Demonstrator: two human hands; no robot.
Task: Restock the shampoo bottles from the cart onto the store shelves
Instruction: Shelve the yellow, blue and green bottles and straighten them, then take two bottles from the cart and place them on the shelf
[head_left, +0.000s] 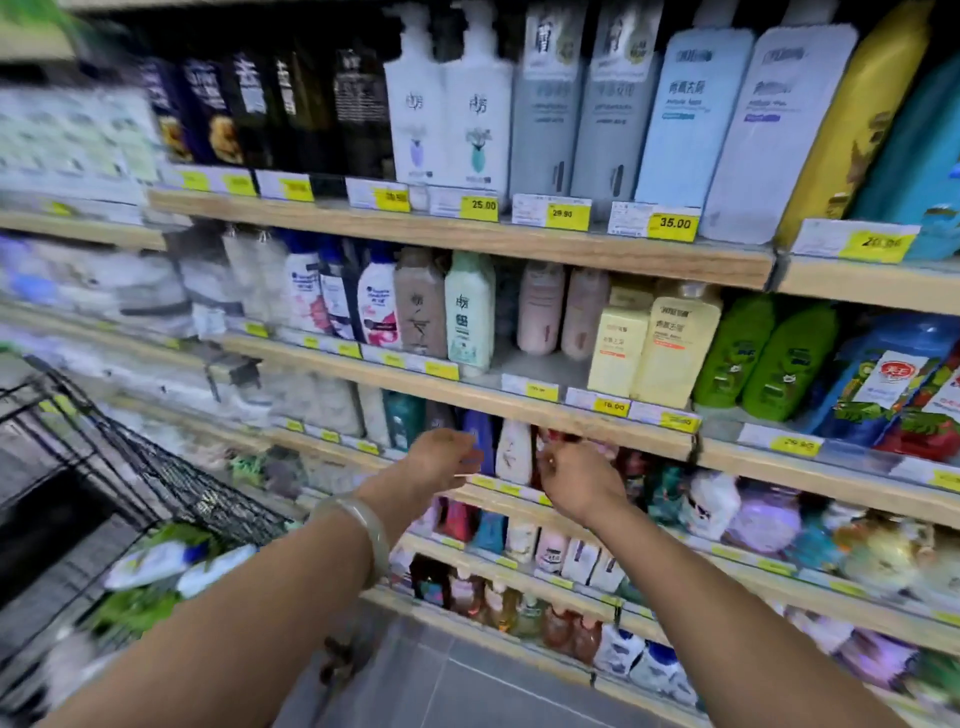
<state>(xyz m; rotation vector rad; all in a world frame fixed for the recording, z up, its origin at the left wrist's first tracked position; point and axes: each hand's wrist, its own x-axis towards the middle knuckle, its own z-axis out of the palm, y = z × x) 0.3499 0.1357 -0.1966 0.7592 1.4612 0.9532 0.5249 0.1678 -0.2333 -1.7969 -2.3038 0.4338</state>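
Note:
Both my arms reach toward the third shelf (613, 431) from the top. My left hand (444, 460), with a pale bangle on its wrist, hovers with curled fingers just in front of a blue-purple bottle (480, 434); blur hides whether it holds anything. My right hand (576, 483) has its fingers closed around a red bottle (551, 439) standing on that shelf, beside a white bottle (514, 451). The black wire cart (156, 478) stands at the lower left. Inside it lie white-and-blue bottles (156, 564) and green packs (135, 610).
Wooden shelves with yellow price tags run across the whole view, packed with shampoo bottles: tall white and blue ones (691, 119) on top, yellow (670, 343) and green (763, 353) ones below. There is a gap (535, 369) on the second shelf in front of two pink bottles. Grey tiled floor (441, 686) lies below.

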